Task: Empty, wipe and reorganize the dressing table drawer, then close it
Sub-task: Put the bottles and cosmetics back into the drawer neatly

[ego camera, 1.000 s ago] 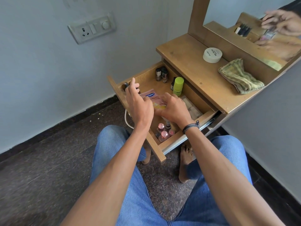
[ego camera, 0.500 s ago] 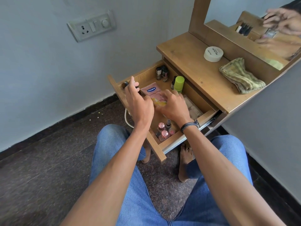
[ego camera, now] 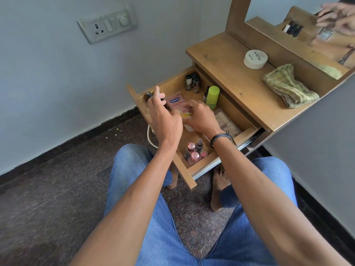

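Drawer (ego camera: 247,133) stands pulled open under our hands. Our right hand (ego camera: 201,119) pinches the pink Vaseline packet (ego camera: 175,103) inside it. Just left of this grip, our left hand (ego camera: 166,120) curls around a dark tube (ego camera: 149,94).

One cloth (ego camera: 290,87), one tin (ego camera: 255,58), one green bottle (ego camera: 212,96)

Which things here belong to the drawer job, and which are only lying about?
Job: drawer, pink Vaseline box held by the right hand, left hand, green bottle, nail polish bottles, folded cloth for wiping.
Lying about: wall socket, mirror, white cable; white tin, possibly from the drawer.
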`<state>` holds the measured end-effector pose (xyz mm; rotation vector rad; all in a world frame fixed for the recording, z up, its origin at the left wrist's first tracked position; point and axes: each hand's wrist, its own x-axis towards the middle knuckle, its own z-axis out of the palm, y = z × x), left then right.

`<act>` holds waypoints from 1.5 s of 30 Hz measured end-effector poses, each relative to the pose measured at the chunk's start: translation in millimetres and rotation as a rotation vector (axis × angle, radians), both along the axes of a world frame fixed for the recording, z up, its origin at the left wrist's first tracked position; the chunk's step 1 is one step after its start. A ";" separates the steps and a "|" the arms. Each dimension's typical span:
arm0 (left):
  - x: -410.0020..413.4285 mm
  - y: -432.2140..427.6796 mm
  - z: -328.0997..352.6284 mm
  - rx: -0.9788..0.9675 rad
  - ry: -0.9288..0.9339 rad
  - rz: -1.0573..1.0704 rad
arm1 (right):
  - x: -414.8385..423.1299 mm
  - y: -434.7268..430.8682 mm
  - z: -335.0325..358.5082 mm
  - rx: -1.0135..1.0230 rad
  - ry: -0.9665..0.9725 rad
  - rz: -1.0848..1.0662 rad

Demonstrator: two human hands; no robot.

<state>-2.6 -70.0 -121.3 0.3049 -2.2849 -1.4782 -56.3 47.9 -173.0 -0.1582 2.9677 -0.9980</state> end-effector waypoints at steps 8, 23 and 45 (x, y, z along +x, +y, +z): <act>0.7 0.4 -1.1 0.014 0.003 -0.011 | 2.0 4.0 -1.6 -0.076 -0.074 0.035; 2.4 -1.2 0.3 0.107 0.047 0.005 | 9.7 19.0 22.0 -0.392 0.086 -0.222; 7.1 -1.9 5.7 0.250 0.090 0.048 | 33.8 15.3 33.3 0.139 -0.004 0.243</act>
